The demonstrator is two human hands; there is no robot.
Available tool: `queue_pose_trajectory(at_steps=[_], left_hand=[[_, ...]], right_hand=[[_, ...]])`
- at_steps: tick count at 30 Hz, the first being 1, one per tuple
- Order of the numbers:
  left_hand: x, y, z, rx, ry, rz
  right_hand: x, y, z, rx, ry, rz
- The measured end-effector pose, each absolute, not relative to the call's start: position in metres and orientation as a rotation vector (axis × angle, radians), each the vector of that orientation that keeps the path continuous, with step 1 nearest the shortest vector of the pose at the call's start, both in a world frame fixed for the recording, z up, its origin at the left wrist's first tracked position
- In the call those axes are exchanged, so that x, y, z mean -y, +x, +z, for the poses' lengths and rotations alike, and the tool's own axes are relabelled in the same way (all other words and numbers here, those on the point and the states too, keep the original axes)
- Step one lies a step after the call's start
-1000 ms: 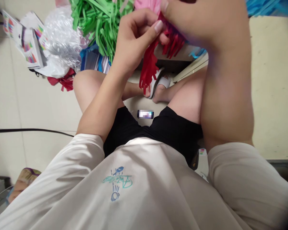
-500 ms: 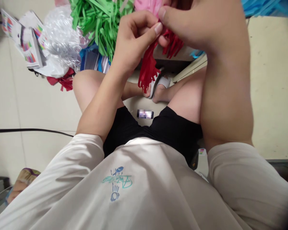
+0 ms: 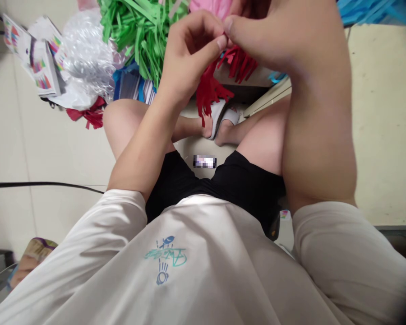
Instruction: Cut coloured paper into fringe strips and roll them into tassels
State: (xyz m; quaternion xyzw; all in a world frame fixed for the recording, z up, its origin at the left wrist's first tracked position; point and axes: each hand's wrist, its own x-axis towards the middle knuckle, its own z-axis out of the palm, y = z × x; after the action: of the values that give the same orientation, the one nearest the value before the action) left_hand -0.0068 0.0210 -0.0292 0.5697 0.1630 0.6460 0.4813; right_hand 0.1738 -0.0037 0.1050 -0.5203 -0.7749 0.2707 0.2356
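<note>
Pinching a red fringed paper tassel (image 3: 212, 88) between thumb and fingertips, the person's left hand (image 3: 189, 54) meets the right hand (image 3: 274, 34) at the upper middle of the frame. Both hands are closed on the top of the tassel, and its cut strips hang down over the person's lap toward a white sandal (image 3: 223, 118). At upper left of centre lies a heap of green paper fringe (image 3: 138, 31), with a clear plastic bundle (image 3: 86, 58) and printed packets (image 3: 37, 63) further left on the pale floor (image 3: 47, 149). A scrap of red fringe (image 3: 88, 115) lies below them. Blue fringe (image 3: 372, 11) shows at the upper right. The thin paper looks fragile: a hard tug or twist at the pinch could tear strips off, and a loose grip could let the tassel unroll or drop.
</note>
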Motion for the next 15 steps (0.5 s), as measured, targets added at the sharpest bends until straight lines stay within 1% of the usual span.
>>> queue_pose_trajectory(at_steps=[3,10,15], left_hand=[[-0.019,-0.009,-0.029,-0.475,1.413,1.502],[-0.01,-0.011,-0.019,-0.533,1.422,1.493],[-0.013,-0.006,-0.022,-0.51,1.401,1.568]], right_hand=[[0.003,0.175,0.103,2.229,-1.425,0.653],[0.001,0.177,0.102,2.21,-1.358,0.712],[0.006,0.174,0.107,2.211,-1.444,0.655]])
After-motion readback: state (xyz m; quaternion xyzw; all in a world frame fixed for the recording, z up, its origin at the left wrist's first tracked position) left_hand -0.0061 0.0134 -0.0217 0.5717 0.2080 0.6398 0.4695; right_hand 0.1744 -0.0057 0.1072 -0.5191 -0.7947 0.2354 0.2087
